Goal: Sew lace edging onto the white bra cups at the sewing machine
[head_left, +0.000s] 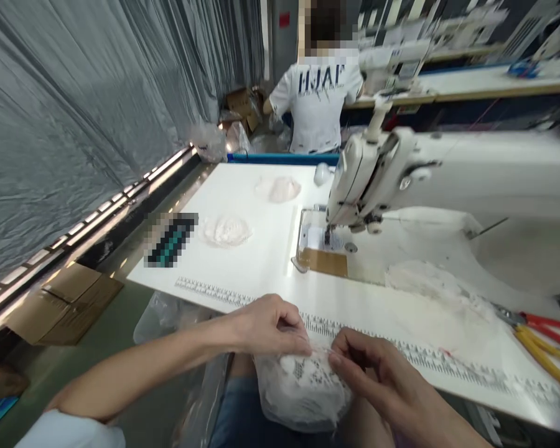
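A white piece of lace fabric [303, 389] hangs over my lap at the table's front edge. My left hand [277, 330] pinches its upper edge, thumb against fingers. Close by on the right, my right hand [373, 367] grips the same edge between thumb and fingertips. Beyond the hands stands a white sewing machine [354, 180], its needle and presser foot above the metal plate. More pale lace [429, 283] lies on the machine bed at the right. Two further pale lace pieces, one nearer [226, 230] and one farther [284, 188], rest on the table's left part.
Scissors with red handles [546, 323] and a yellow-handled tool [541, 358] lie at the right. A printed ruler [214, 292] runs along the white table's front. A cardboard box [65, 305] sits at the lower left. A person [320, 102] works ahead, back turned.
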Available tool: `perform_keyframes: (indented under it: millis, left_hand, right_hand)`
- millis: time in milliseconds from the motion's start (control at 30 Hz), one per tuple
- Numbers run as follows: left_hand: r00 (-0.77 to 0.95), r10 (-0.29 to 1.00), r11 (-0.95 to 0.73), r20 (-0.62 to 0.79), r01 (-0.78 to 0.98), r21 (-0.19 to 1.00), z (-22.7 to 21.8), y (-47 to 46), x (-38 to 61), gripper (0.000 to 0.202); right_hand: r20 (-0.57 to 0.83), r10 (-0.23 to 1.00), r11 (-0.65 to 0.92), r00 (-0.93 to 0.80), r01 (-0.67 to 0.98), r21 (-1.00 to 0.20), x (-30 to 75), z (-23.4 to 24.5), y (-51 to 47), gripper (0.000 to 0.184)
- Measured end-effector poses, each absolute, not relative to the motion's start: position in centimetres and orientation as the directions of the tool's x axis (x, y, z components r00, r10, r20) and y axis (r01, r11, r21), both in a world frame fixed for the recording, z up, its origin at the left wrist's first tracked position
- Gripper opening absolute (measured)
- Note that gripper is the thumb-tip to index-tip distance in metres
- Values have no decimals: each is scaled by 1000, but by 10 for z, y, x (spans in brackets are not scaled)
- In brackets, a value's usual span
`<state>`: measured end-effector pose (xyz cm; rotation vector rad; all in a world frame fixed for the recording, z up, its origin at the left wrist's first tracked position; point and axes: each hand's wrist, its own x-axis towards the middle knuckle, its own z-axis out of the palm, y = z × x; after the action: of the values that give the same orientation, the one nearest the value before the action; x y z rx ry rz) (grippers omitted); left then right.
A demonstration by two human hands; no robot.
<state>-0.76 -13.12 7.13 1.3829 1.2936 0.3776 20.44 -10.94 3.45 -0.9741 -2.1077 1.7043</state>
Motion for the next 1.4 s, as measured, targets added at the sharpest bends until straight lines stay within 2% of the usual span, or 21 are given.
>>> perform_keyframes:
  millis: [67, 133, 300, 400, 467, 567, 667, 800, 1000, 1067, 1167, 1200, 1267, 1300, 1367, 1400]
  left_hand:
    - [337, 827, 204, -450, 566, 799, 90, -91, -13, 19]
    - [284, 834, 185, -473, 664, 725, 98, -49, -13, 18]
    - [203, 838, 179, -506, 774, 607, 87, 22, 3, 21]
    - [208, 808, 179, -551, 804, 566, 81, 33, 10, 29]
    - [215, 788, 182, -577, 814, 551, 81, 36, 13, 30]
    - [219, 764, 190, -608, 824, 535, 82, 40, 15, 26]
    - [208, 756, 186, -620, 841, 508, 82, 42, 17, 29]
    - [207, 753, 158, -625, 865, 476, 82, 43, 19, 35]
    - [208, 753, 65, -625, 921, 385, 85, 60, 15, 26]
    - [173, 804, 25, -569, 946, 323, 87, 66, 10, 25]
    - [75, 939, -2, -336, 977, 214, 85, 60, 6, 9]
    - [40, 969, 7, -246, 982, 188, 82, 53, 6, 10]
    - [54, 995, -38, -89, 985, 165, 71, 32, 8, 28]
    - [112, 993, -105, -29, 981, 162, 63, 20, 8, 33]
    - [439, 888, -453, 136, 886, 103, 48, 0, 9, 37]
    - [547, 819, -564, 177, 823, 65, 42, -7, 8, 36]
  right_hand:
    - [-106, 719, 278, -687, 424, -862, 192, 41, -81, 32]
    - [-16, 787, 410, -617, 541, -734, 183, 41, -50, 32]
    - [94, 864, 467, -495, 716, -519, 187, 23, 2, 27]
    - [135, 848, 511, -513, 722, -467, 204, 13, 8, 23]
    - [238, 762, 640, -603, 642, -422, 213, 10, 8, 24]
    - [461, 505, 862, -730, 451, -230, 221, 6, 11, 29]
    - [569, 336, 929, -751, 363, -70, 221, 1, 15, 30]
    - [619, 228, 947, -751, 319, 39, 216, -3, 20, 36]
    - [618, 176, 953, -766, 290, 87, 214, -3, 21, 40]
    - [614, 183, 952, -767, 295, 85, 215, -2, 21, 40]
    - [615, 215, 947, -759, 316, 60, 214, -2, 21, 40]
    - [614, 224, 946, -757, 319, 49, 214, -3, 21, 40]
    - [609, 239, 947, -756, 321, 26, 213, -4, 20, 39]
    - [608, 245, 947, -755, 320, 15, 213, -5, 19, 39]
    - [602, 259, 947, -755, 321, -5, 212, -6, 19, 37]
    - [598, 266, 946, -756, 325, -11, 212, -7, 19, 36]
